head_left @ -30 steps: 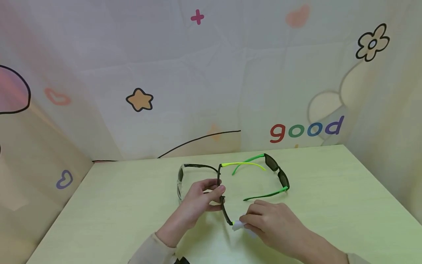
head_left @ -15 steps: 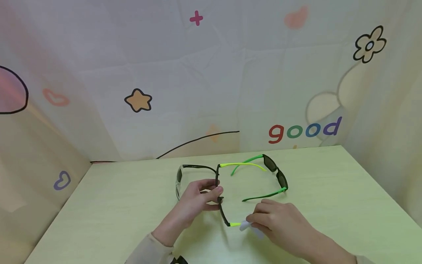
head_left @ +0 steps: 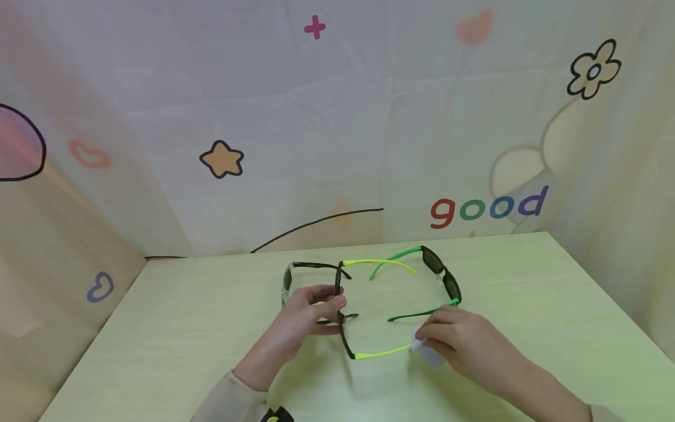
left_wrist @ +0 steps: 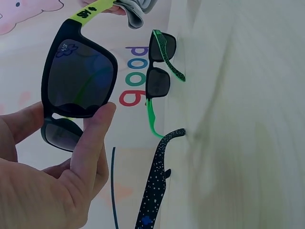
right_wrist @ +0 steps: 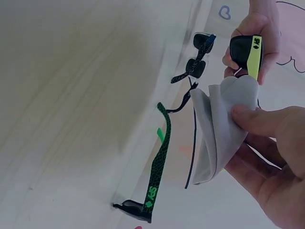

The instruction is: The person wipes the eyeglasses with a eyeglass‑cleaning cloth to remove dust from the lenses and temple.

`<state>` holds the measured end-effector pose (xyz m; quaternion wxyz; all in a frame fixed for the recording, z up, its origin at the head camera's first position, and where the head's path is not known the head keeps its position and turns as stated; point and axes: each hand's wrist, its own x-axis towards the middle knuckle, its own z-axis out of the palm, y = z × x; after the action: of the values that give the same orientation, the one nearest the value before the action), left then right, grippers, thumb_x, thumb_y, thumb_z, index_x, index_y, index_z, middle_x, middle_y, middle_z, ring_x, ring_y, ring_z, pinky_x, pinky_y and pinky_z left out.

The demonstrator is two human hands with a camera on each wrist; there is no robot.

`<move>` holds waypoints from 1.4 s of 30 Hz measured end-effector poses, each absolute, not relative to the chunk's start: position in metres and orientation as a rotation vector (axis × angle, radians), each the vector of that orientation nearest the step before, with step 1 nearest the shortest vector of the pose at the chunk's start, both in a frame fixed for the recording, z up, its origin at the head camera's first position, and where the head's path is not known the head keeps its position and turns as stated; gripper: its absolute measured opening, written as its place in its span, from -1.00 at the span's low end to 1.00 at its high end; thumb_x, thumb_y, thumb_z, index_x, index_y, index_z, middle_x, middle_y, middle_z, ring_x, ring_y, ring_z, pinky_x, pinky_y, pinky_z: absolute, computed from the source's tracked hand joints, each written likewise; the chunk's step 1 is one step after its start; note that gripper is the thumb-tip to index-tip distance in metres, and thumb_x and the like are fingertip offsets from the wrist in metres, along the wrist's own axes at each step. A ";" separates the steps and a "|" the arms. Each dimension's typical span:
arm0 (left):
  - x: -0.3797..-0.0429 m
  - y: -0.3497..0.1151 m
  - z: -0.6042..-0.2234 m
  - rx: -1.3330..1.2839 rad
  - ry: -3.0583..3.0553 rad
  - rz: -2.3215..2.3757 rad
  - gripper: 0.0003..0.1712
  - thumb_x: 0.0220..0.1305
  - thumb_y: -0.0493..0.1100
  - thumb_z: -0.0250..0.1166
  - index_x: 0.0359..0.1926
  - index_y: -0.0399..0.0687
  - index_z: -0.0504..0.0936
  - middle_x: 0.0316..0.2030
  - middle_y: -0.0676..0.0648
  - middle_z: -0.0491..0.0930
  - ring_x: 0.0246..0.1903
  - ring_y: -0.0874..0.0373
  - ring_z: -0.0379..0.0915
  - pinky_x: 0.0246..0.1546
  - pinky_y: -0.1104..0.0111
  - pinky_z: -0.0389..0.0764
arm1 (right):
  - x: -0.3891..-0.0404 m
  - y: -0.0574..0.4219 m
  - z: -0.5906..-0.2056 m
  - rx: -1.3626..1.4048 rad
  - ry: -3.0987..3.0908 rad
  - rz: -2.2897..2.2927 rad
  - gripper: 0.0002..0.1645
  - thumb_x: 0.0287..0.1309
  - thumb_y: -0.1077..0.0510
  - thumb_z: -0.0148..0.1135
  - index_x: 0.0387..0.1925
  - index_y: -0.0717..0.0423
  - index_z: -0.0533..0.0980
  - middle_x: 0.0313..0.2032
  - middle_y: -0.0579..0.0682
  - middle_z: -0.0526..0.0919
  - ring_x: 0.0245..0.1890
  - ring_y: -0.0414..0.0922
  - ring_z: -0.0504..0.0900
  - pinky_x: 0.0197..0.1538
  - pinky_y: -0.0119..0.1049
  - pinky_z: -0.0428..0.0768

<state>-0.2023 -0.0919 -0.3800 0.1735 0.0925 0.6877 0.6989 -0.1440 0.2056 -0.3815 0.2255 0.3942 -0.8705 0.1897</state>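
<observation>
My left hand grips black-framed sunglasses at the bridge, thumb on one side and fingers on the other. Their yellow-green temples stretch out unfolded to the right. With thumb and fingers, my right hand pinches a folded pale grey cloth around the tip of the near temple. The cloth hides that tip. Both hands hold the sunglasses above the table.
Green-armed sunglasses lie unfolded on the pale table, behind my right hand. Sunglasses with a clear frame and black temples lie behind my left hand, partly covered by it. A printed curtain hangs along the table's back edge.
My right hand has slid the cloth rightward along the near temple to its tip, baring more of the yellow-green arm. My left hand and the sunglasses have shifted slightly left.
</observation>
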 end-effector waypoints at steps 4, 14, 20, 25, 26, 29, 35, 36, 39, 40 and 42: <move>-0.204 -0.093 -0.381 0.250 1.938 1.990 -0.43 0.43 -0.17 0.31 0.27 -0.51 0.45 -0.08 -0.17 0.51 -0.29 0.12 0.55 -0.10 0.10 0.75 | -0.147 0.208 -0.384 1.092 -2.379 0.544 -0.60 -0.23 0.44 0.64 -0.32 0.01 0.75 -0.28 -0.20 0.70 -0.29 -0.22 0.67 -0.22 -0.38 0.71; -0.203 -0.088 -0.381 0.215 1.921 2.014 -0.43 0.43 -0.17 0.33 0.26 -0.50 0.44 -0.04 -0.22 0.53 -0.31 0.12 0.55 -0.13 0.12 0.76 | -0.148 0.198 -0.387 1.186 -2.251 0.595 -0.58 -0.28 0.44 0.65 -0.28 0.07 0.78 -0.27 -0.20 0.70 -0.26 -0.22 0.64 -0.19 -0.48 0.65; -0.200 -0.086 -0.379 0.191 1.903 2.033 -0.42 0.45 -0.15 0.31 0.28 -0.49 0.41 0.07 -0.29 0.51 -0.30 0.10 0.54 -0.11 0.13 0.75 | -0.144 0.193 -0.384 1.162 -2.255 0.637 -0.54 -0.28 0.44 0.66 -0.25 0.03 0.79 -0.23 -0.19 0.63 -0.23 -0.24 0.59 -0.20 -0.50 0.65; -0.198 -0.082 -0.377 0.195 1.907 2.049 -0.41 0.44 -0.15 0.33 0.29 -0.49 0.41 0.06 -0.27 0.49 -0.28 0.05 0.57 -0.10 0.10 0.75 | -0.142 0.188 -0.381 1.144 -2.309 0.668 -0.58 -0.22 0.39 0.67 -0.24 -0.01 0.80 -0.24 -0.21 0.57 -0.23 -0.25 0.53 -0.20 -0.56 0.60; -0.198 -0.081 -0.377 0.197 1.908 2.054 -0.41 0.44 -0.16 0.33 0.29 -0.49 0.40 0.05 -0.27 0.48 -0.27 0.05 0.58 -0.10 0.10 0.75 | -0.142 0.186 -0.380 1.152 -2.314 0.669 -0.58 -0.20 0.39 0.66 -0.24 -0.02 0.80 -0.24 -0.21 0.58 -0.23 -0.25 0.52 -0.21 -0.57 0.59; -0.198 -0.076 -0.377 0.204 1.907 2.067 -0.43 0.44 -0.17 0.33 0.26 -0.51 0.40 0.01 -0.26 0.47 -0.27 0.04 0.60 -0.11 0.09 0.75 | -0.141 0.179 -0.379 1.190 -2.300 0.656 -0.60 -0.16 0.38 0.65 -0.23 -0.02 0.79 -0.26 -0.21 0.60 -0.24 -0.25 0.52 -0.23 -0.56 0.58; -0.195 -0.070 -0.379 0.212 1.905 2.071 -0.43 0.45 -0.16 0.32 0.24 -0.52 0.40 -0.01 -0.26 0.46 -0.30 0.09 0.53 -0.11 0.09 0.75 | -0.140 0.168 -0.378 1.241 -2.256 0.605 -0.61 -0.13 0.35 0.64 -0.22 -0.01 0.72 -0.26 -0.23 0.65 -0.26 -0.24 0.58 -0.20 -0.50 0.62; -0.194 -0.069 -0.379 0.208 1.906 2.069 -0.43 0.45 -0.16 0.32 0.24 -0.52 0.39 -0.01 -0.26 0.46 -0.30 0.09 0.53 -0.11 0.10 0.75 | -0.139 0.167 -0.378 1.240 -2.259 0.598 -0.61 -0.12 0.34 0.64 -0.22 -0.02 0.71 -0.26 -0.23 0.66 -0.25 -0.24 0.59 -0.19 -0.48 0.63; -0.194 -0.069 -0.378 0.198 1.913 2.063 -0.44 0.45 -0.16 0.32 0.24 -0.52 0.40 -0.01 -0.25 0.46 -0.31 0.10 0.53 -0.12 0.11 0.76 | -0.138 0.166 -0.378 1.232 -2.281 0.598 -0.61 -0.11 0.34 0.64 -0.23 -0.03 0.69 -0.25 -0.24 0.66 -0.24 -0.25 0.60 -0.18 -0.46 0.65; -0.194 -0.070 -0.378 0.198 1.916 2.061 -0.44 0.45 -0.16 0.31 0.24 -0.51 0.41 -0.01 -0.25 0.46 -0.30 0.09 0.54 -0.12 0.11 0.76 | -0.138 0.166 -0.378 1.228 -2.287 0.596 -0.61 -0.10 0.34 0.64 -0.23 -0.04 0.69 -0.25 -0.24 0.66 -0.24 -0.25 0.60 -0.17 -0.46 0.65; -0.194 -0.070 -0.378 0.199 1.924 2.052 -0.45 0.45 -0.16 0.31 0.24 -0.50 0.42 0.00 -0.25 0.47 -0.30 0.09 0.55 -0.13 0.11 0.76 | -0.138 0.167 -0.378 1.223 -2.293 0.595 -0.62 -0.09 0.34 0.63 -0.24 -0.04 0.69 -0.25 -0.24 0.66 -0.24 -0.25 0.59 -0.18 -0.46 0.65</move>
<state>-0.1937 -0.0704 -0.3776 0.1602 0.0698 0.6734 0.7183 -0.1383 0.1668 -0.3777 0.2355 0.4457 -0.8359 0.2169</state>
